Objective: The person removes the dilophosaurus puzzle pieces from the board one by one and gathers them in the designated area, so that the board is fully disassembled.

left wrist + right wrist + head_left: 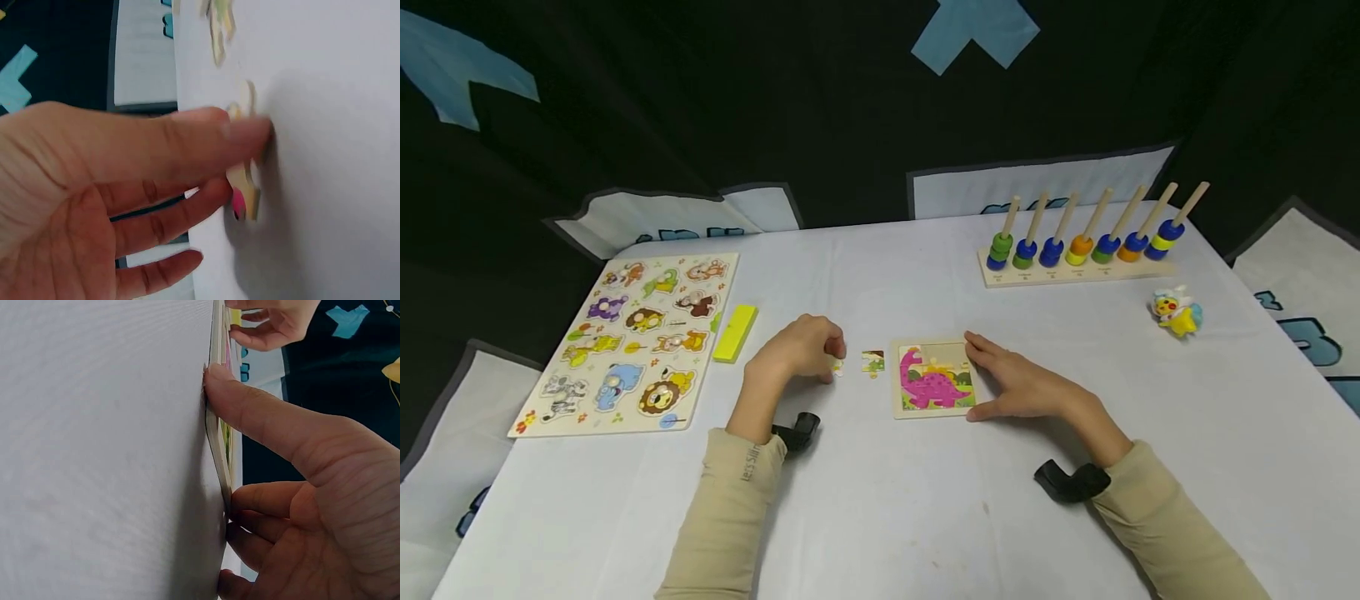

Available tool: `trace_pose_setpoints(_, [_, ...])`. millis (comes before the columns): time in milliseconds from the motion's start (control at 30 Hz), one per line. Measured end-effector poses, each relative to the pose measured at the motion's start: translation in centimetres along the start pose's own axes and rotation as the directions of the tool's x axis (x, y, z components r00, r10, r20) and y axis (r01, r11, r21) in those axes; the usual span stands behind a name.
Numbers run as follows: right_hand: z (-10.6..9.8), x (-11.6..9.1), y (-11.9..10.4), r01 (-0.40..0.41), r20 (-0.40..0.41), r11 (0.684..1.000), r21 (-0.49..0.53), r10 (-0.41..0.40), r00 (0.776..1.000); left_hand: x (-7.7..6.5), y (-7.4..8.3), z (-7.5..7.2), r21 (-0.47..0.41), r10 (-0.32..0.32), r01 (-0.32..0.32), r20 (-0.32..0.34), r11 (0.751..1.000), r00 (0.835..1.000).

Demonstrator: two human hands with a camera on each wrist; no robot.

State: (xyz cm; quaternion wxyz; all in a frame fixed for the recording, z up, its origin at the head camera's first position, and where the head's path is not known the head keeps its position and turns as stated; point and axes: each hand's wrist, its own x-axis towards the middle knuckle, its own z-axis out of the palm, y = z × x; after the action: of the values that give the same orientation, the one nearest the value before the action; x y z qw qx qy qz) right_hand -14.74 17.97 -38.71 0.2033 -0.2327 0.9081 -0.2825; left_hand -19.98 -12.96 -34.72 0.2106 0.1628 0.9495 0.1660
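Observation:
My left hand (801,346) pinches a small wooden jigsaw piece (245,200) between thumb and fingers, low over the white tablecloth. Pink shows on part of this piece; the fingers hide its middle. Another jigsaw piece (873,361), with green and brown printing, lies between that hand and a square jigsaw tray (897,379). A pink dinosaur picture (932,388) fills most of the tray, with bare wood along its top. My right hand (1018,383) holds the tray's right side, thumb at the near corner and index finger at the far corner.
At the left lies an animal peg puzzle board (632,350), with a yellow block (735,333) beside it. A wooden stacking rack (1078,268) with pegs and coloured rings stands at the back right. Near it is a small yellow-and-white figurine (1177,312).

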Motion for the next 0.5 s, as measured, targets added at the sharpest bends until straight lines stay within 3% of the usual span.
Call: trace_pose_setpoints(500, [0.0, 0.0, -0.1, -0.001, 0.001, 1.0, -0.01, 0.001, 1.0, 0.4, -1.3, 0.2, -0.013, 0.002, -0.002, -0.009, 1.0, 1.0])
